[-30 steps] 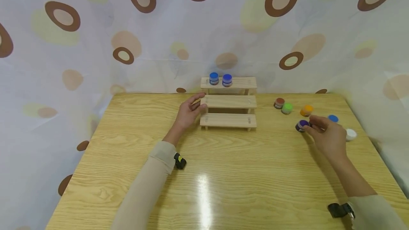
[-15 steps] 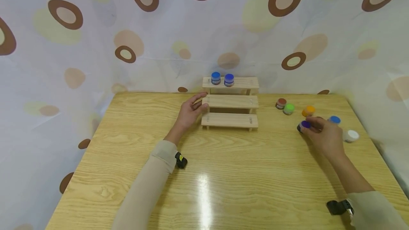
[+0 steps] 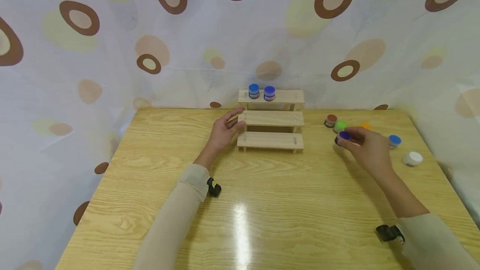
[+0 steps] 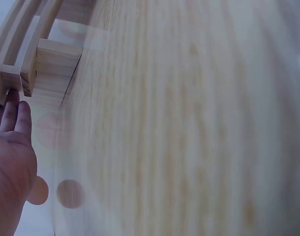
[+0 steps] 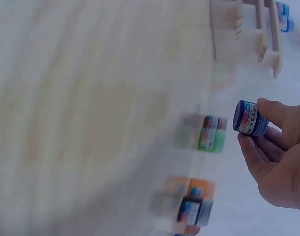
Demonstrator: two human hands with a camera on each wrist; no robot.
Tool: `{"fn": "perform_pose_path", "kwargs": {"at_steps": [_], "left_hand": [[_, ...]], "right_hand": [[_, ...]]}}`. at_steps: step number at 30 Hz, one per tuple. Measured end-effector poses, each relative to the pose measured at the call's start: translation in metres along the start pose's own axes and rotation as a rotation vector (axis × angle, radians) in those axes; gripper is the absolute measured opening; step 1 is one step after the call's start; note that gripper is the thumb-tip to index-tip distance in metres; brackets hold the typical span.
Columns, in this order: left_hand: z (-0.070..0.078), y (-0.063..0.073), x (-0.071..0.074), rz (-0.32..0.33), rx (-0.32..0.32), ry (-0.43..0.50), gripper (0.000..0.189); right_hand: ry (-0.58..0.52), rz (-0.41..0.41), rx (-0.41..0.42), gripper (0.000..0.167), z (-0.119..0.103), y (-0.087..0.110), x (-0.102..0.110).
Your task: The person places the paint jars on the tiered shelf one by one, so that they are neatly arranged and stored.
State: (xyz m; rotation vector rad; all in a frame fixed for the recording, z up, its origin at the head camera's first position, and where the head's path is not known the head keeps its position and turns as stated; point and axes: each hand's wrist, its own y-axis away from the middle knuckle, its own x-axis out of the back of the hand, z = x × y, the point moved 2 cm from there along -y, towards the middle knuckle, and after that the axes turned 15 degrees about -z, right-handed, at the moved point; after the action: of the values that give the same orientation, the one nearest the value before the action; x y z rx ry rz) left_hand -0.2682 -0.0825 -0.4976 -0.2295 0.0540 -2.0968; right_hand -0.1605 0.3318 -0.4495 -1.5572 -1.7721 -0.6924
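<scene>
A three-tier wooden stand [image 3: 270,118] is at the back of the table, two blue paint jars [image 3: 269,93] side by side on the left half of its top tier. My left hand [image 3: 221,133] grips the left end of the middle tier, thumb in front and fingers behind; in the left wrist view the fingertips reach the end of the wood. My right hand [image 3: 371,151] pinches a dark purple paint jar [image 5: 250,118] between thumb and fingers. The right wrist view shows this jar raised off the table and tilted on its side in that view.
Right of the stand are a brown-red jar [image 3: 331,120], a green jar [image 3: 340,126] and an orange jar [image 3: 365,126], partly behind my right hand. A dark jar [image 5: 190,211] overlaps the orange one. Farther right stand a blue jar [image 3: 394,141] and a white jar [image 3: 413,158]. Patterned cloth [image 3: 210,32] hangs behind.
My right hand has lifted the purple jar and carried it left and slightly back, toward the green jar. The left hand stays on the stand.
</scene>
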Motion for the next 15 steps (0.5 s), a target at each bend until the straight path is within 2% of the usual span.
{"fn": "perform_pose_path", "kwargs": {"at_steps": [9, 15], "left_hand": [[-0.002, 0.003, 0.002, 0.011, 0.003, 0.02, 0.049], [-0.001, 0.001, 0.001, -0.007, -0.004, 0.016, 0.049]], "right_hand": [[-0.035, 0.003, 0.059, 0.042, -0.045, -0.031, -0.006], [-0.053, 0.024, 0.09, 0.04, -0.071, -0.05, -0.003]]}}
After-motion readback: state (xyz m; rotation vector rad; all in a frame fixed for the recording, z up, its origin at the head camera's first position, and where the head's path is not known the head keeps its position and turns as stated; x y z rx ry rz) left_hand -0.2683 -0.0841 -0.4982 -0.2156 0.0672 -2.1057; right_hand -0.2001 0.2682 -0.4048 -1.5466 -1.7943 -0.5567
